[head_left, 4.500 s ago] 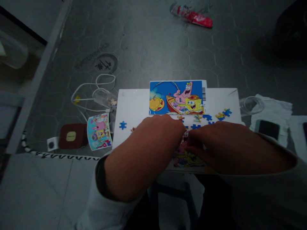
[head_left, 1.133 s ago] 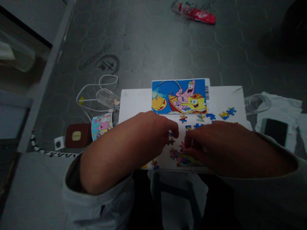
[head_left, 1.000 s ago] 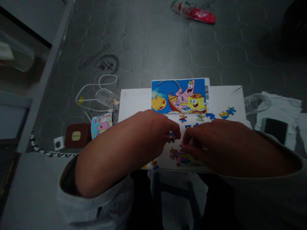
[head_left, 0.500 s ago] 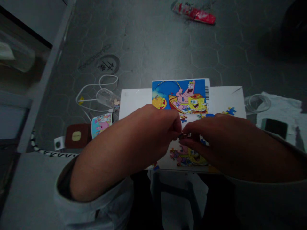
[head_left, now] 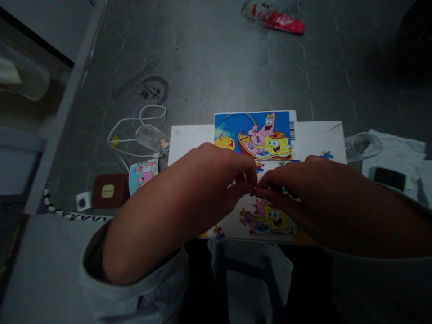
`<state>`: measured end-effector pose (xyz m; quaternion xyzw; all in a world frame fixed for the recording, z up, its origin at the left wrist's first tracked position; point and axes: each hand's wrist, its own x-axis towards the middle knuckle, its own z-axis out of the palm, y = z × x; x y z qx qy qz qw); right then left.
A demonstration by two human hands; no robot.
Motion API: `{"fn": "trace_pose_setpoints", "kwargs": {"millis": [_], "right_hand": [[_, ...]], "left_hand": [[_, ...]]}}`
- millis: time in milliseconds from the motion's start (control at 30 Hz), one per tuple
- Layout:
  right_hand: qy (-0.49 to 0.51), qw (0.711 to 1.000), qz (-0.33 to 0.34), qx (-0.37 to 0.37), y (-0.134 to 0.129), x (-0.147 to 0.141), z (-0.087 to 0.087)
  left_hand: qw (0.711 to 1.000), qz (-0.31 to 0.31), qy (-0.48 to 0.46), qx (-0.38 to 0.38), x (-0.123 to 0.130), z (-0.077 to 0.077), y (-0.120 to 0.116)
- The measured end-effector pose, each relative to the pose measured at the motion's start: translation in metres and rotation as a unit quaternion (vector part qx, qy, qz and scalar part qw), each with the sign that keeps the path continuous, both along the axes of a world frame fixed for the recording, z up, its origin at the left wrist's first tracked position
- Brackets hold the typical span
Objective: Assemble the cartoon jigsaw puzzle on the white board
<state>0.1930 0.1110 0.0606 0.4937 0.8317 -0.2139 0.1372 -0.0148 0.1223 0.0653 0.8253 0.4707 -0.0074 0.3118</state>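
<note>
Above a white board-like surface (head_left: 189, 135), my left hand (head_left: 224, 175) and my right hand (head_left: 300, 180) meet at the fingertips. Both are closed in a pinch on a small jigsaw puzzle piece (head_left: 255, 191), mostly hidden by the fingers. Below them lies a partly joined puzzle (head_left: 276, 219) with a yellow square cartoon figure and pink parts. Beyond the hands is a picture card (head_left: 263, 135) of two cartoon figures in a boat. Loose pieces (head_left: 259, 166) lie between the card and my fingers, partly covered. Another loose group (head_left: 218, 231) is at the near edge.
A blue piece (head_left: 326, 155) lies at the surface's right. To the left are a cartoon-printed container (head_left: 143, 174), a brown box (head_left: 110, 191) and a white cable (head_left: 130, 120). A clear round container (head_left: 364, 145) and a dark object (head_left: 388, 177) are at right; red packaging (head_left: 286, 22) lies on the floor.
My left fingers have uncurled into a looser pinch, and the right fingertips have closed in beside them. The piece is now more hidden. More of the joined puzzle shows below my hands.
</note>
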Motion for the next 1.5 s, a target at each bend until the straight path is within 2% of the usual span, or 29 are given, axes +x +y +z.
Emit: {"fn": "trace_pose_setpoints", "kwargs": {"millis": [133, 233, 333, 500, 867, 1100, 1300, 1500], "right_hand": [[-0.054, 0.997, 0.008, -0.05, 0.0, 0.002, -0.002], [-0.087, 0.995, 0.004, -0.054, 0.0, 0.006, -0.006], [-0.119, 0.991, -0.001, -0.055, -0.001, 0.009, -0.011], [-0.13, 0.988, 0.012, -0.081, -0.002, 0.01, -0.012], [-0.159, 0.979, 0.039, -0.118, -0.002, -0.008, 0.004], [-0.141, 0.984, 0.035, -0.103, -0.003, -0.001, -0.003], [-0.102, 0.991, 0.039, -0.072, -0.006, 0.0, -0.008], [-0.125, 0.987, 0.036, -0.098, -0.005, -0.006, -0.005]], "left_hand": [[0.996, 0.0, 0.079, -0.03, 0.005, 0.004, -0.001], [0.989, -0.014, 0.137, -0.06, 0.01, 0.006, -0.003], [0.984, -0.028, 0.164, -0.059, 0.014, 0.007, -0.005], [0.98, -0.027, 0.176, -0.084, 0.016, 0.005, -0.008], [0.978, -0.025, 0.186, -0.091, 0.016, 0.007, -0.008], [0.984, -0.01, 0.168, -0.053, 0.016, 0.009, -0.002], [0.983, 0.001, 0.171, -0.064, 0.018, 0.009, -0.003], [0.981, -0.021, 0.178, -0.067, 0.019, 0.004, -0.002]]}}
